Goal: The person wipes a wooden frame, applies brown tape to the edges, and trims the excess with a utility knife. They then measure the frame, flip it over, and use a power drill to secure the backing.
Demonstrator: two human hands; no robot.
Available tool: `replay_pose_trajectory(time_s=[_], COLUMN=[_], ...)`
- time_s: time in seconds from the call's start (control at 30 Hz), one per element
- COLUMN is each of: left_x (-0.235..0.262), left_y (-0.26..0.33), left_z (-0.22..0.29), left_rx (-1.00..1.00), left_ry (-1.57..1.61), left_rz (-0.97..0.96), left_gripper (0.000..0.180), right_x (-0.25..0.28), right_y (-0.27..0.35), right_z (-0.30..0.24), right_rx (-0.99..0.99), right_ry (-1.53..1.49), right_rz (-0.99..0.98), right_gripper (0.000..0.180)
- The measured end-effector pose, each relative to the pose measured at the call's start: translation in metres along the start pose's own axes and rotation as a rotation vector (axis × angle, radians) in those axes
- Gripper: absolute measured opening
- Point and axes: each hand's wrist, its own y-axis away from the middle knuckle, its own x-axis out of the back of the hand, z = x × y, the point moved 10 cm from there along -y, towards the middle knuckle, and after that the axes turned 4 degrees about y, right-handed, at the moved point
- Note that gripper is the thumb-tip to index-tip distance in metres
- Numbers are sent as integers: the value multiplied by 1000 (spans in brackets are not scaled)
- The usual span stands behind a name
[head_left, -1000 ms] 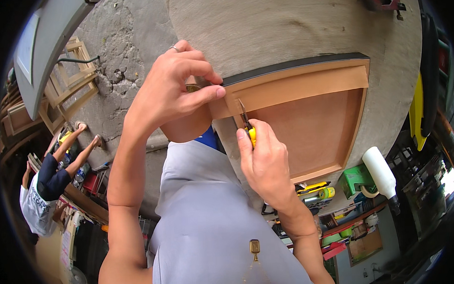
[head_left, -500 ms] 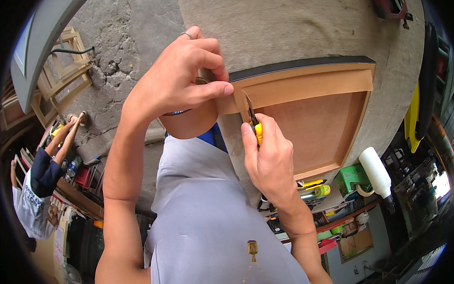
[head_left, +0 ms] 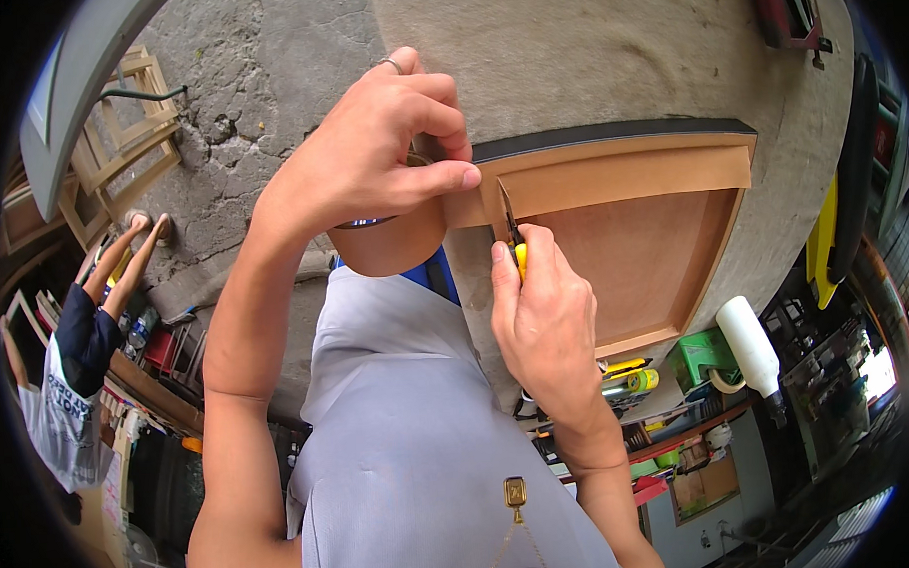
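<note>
A picture frame (head_left: 632,339) with dark outer sides and a reddish-brown backing board (head_left: 634,263) lies face down on the worktable. Along its far edge runs a strip of brown paper tape (head_left: 626,178), which leads left to the tape roll (head_left: 398,251). My left hand (head_left: 385,151) grips that roll, its thumb by the strip near the frame's far left corner. In my right hand (head_left: 551,326) is a utility knife (head_left: 516,244) with yellow on its handle. Its blade lies against the tape at the frame's left side, just right of my left thumb.
At the right edge of the worktable (head_left: 547,70) are a white bottle (head_left: 750,346), a green holder (head_left: 704,357) and yellow tools (head_left: 628,366). A dark red tool (head_left: 785,12) sits at the far right. Wooden frames (head_left: 129,125) and another person (head_left: 77,367) are on the left.
Both hands, the frame and the tape have shifted slightly right in the picture. The knife blade stays at nearly the same spot on the tape. The other person's arms and body have moved a little.
</note>
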Motion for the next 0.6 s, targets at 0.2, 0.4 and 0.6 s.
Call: replay_pose_trajectory(time_s=[0.2, 0.4, 0.6], left_x=[-1, -2, -1], left_y=[1, 0, 1], left_z=[-3, -3, -2], left_rx=[22, 18, 4], left_ry=[2, 15, 7], left_rz=[-11, -2, 10], left_gripper=[22, 22, 23], right_x=[1, 3, 0], right_y=[0, -2, -2], right_z=[-6, -9, -8], right_rx=[-5, -28, -42], right_ry=[55, 97, 114], right_rz=[-17, -37, -42], right_gripper=[16, 15, 15])
